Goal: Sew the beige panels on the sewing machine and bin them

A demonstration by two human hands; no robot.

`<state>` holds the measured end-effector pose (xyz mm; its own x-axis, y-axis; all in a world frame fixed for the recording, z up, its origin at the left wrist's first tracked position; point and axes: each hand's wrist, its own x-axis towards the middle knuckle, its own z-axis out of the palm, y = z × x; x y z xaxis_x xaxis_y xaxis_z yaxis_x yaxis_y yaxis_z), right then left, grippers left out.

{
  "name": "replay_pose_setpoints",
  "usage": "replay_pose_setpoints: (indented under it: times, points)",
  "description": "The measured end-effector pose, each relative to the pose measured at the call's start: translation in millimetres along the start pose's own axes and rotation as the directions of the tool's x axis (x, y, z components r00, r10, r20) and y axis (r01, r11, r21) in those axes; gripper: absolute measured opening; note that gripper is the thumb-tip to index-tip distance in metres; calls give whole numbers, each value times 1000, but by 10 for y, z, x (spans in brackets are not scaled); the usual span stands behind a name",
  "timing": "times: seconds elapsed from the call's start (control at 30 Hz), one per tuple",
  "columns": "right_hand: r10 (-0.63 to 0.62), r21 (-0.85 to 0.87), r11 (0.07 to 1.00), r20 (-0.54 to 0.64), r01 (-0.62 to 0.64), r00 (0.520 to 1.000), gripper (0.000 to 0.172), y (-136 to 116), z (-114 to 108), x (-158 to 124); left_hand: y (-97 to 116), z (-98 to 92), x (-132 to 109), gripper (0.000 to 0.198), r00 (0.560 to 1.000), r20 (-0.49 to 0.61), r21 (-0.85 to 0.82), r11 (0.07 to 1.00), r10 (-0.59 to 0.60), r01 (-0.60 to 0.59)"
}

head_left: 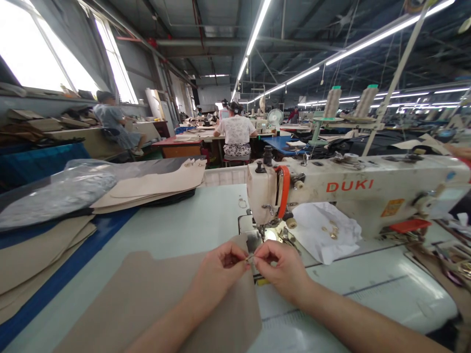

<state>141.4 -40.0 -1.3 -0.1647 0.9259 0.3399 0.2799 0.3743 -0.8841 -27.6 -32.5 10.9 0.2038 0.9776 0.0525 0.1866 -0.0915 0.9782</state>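
Note:
My left hand (220, 268) and my right hand (282, 268) meet in front of the sewing machine (353, 189), below its needle. Both pinch one small piece (250, 258) between thumb and fingertips; it looks partly shiny, but its kind is too small to make out. Under my left hand and forearm lies a large taupe panel (162, 299), flat on the pale tabletop (169, 230), its right edge near the needle area. A small lamp (271, 234) lights the spot just beyond my fingers. Gold-coloured metal fittings (333, 231) rest on a white cloth (312, 225) under the machine's arm.
Stacked beige panels (154, 185) and a clear plastic bag (55, 196) lie at the left, with more panels (40, 255) nearer. Thread cones (333, 102) stand behind the machine. One person (237, 128) sits ahead, facing away; another person (116, 120) sits by the windows.

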Motion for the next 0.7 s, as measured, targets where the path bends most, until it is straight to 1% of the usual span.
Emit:
replay_pose_setpoints:
  times: [0.17, 0.4, 0.47, 0.57, 0.7]
  points:
    - [10, 29, 1000, -16, -9, 1000, 7, 3, 20, 8, 34, 15, -5, 15, 1000, 15, -59, 998, -16, 17]
    - [-11, 89, 996, 10, 10, 1000, 6, 41, 20, -7, 9, 53, -38, 17, 997, -58, -18, 999, 46, -47]
    - [10, 164, 986, 15, -12, 1000, 7, 38, 21, -10, -5, 56, -48, 18, 996, -71, -1, 998, 62, -62]
    - [75, 282, 956, 25, -79, 997, 10, 20, 23, -2, -6, 56, -61, 18, 993, -87, 20, 997, 82, -81]
    - [167, 380, 909, 50, -174, 985, 13, 0, 23, 17, 36, 52, -80, 16, 988, -113, 35, 994, 103, -100]
